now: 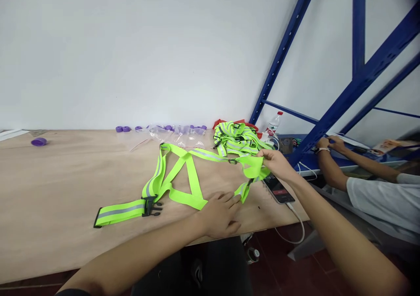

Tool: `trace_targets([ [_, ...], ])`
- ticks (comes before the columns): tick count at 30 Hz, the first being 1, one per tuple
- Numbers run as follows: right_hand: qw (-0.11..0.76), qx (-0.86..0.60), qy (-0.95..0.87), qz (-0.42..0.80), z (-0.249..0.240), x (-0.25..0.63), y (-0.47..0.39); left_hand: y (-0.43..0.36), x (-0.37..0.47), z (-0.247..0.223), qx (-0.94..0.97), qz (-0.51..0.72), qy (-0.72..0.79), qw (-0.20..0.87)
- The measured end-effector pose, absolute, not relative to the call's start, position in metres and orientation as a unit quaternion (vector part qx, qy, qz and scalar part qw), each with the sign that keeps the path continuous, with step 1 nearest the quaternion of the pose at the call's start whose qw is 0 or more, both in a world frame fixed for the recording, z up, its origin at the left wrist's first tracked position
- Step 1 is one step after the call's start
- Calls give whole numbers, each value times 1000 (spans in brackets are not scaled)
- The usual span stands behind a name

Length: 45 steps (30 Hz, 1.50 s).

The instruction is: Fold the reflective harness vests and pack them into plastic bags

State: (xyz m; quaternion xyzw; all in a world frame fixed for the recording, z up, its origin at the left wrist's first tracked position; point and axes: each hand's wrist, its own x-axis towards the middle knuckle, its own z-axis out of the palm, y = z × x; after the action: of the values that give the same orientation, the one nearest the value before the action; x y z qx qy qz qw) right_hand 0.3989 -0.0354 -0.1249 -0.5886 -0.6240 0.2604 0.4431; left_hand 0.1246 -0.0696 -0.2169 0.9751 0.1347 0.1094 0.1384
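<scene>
A neon yellow-green harness of reflective straps lies spread on the wooden table, its black buckle at the lower left. Flat on the strap near the table's front edge rests my left hand, palm down with its fingers stretched out. Farther right, my right hand pinches a raised loop of the same harness between thumb and fingers. Behind it is a heap of similar straps on something red.
Purple rings and clear plastic bags lie along the wall. A phone with a white cable sits at the right edge, near a bottle. Blue shelf posts slant at right, where another person's hands work.
</scene>
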Motion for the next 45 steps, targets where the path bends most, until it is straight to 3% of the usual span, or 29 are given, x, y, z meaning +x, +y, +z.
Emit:
trace_targets([
  [9, 510, -604, -556, 255, -127, 406, -1, -71, 123, -213, 975, 122, 127, 136],
  [16, 456, -651, -549, 259, -156, 387, 17, -71, 124, -213, 974, 116, 132, 141],
  [21, 451, -664, -569, 182, -156, 381, -15, -72, 124, -212, 973, 111, 133, 154],
  [23, 430, -655, -601, 157, -157, 376, -40, -71, 124, -212, 971, 115, 132, 162],
  [28, 282, -592, -730, 195, -173, 357, -93, -70, 126, -213, 966, 142, 123, 177],
  [32, 246, -596, -738, 198, -188, 349, -101, -66, 126, -213, 957, 170, 118, 205],
  [36, 268, -596, -728, 207, -196, 348, -98, -61, 119, -211, 944, 193, 156, 217],
  [42, 401, -551, -666, 303, -205, 346, -108, -61, 100, -210, 939, 177, 232, 183],
  [45, 420, -533, -653, 337, -207, 345, -116, -62, 94, -210, 928, 185, 266, 184],
])
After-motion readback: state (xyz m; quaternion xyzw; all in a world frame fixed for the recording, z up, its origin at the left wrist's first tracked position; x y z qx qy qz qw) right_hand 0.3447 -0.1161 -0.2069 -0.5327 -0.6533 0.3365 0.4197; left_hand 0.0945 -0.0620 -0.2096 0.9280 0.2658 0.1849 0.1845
